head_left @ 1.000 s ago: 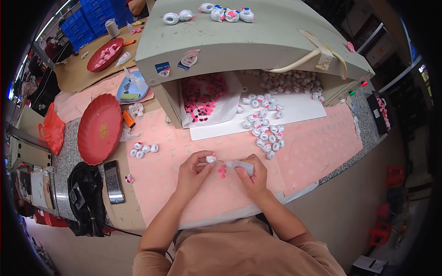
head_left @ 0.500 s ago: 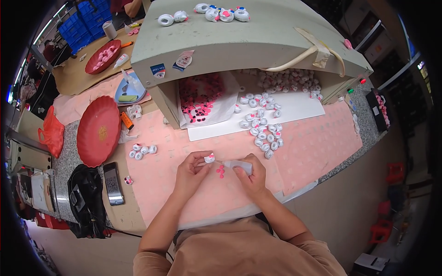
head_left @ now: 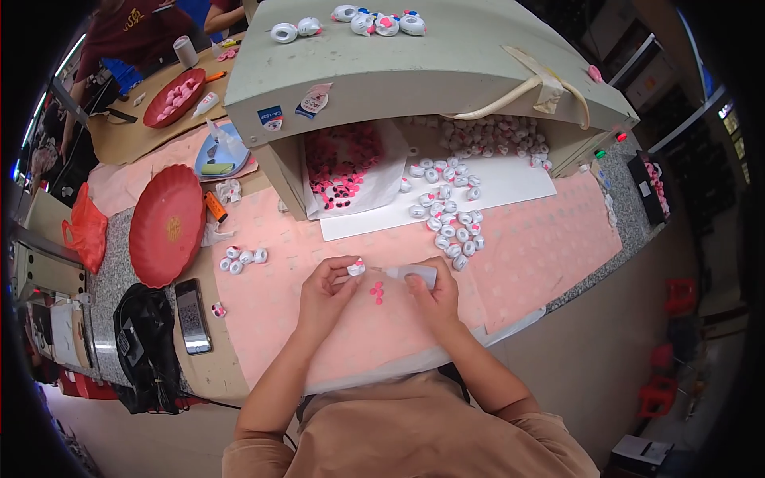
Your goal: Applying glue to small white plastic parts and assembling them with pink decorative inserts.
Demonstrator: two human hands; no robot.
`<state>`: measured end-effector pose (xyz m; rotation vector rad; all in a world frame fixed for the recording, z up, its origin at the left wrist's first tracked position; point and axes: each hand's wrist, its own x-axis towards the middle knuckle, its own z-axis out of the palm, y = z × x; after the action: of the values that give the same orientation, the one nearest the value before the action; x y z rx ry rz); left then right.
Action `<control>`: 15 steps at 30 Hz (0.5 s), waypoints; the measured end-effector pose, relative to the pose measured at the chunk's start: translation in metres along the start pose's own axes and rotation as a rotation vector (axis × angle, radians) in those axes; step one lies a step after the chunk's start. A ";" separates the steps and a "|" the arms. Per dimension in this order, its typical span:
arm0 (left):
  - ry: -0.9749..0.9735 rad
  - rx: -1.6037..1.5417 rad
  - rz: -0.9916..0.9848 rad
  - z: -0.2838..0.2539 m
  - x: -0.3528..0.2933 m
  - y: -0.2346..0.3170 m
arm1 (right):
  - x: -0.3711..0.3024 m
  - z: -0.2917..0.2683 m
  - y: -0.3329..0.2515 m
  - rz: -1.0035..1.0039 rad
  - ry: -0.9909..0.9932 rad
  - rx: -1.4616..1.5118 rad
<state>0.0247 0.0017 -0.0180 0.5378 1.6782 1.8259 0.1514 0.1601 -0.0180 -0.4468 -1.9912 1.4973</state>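
**A stray drip threatened**

The small white piece [head_left: 356,268] sat pinched in the left grip [head_left: 325,291] above the desk [head_left: 114,239]; the right grip [head_left: 438,296] clasped a bottle [head_left: 421,275], aimed toward it. Squeezing too hard might have spotted the pink discs [head_left: 377,293].

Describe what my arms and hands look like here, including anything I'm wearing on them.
Your left hand and right hand are ungloved, with nothing visible worn at the wrists. Your sleeves are short and tan-brown, matching your shirt, and leave your forearms uncovered.
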 end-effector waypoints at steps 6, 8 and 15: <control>0.086 -0.252 -0.024 -0.019 0.005 0.017 | 0.017 -0.015 -0.025 0.171 -0.353 -0.087; 0.150 -0.315 -0.029 -0.024 0.007 0.021 | 0.027 -0.015 -0.028 0.005 -0.499 -0.164; 0.192 -0.375 0.009 -0.027 0.006 0.023 | 0.023 -0.005 -0.023 -0.256 -0.708 -0.471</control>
<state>-0.0007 -0.0153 0.0012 0.2165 1.3962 2.1881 0.1389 0.1706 0.0105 0.2009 -2.8386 1.0960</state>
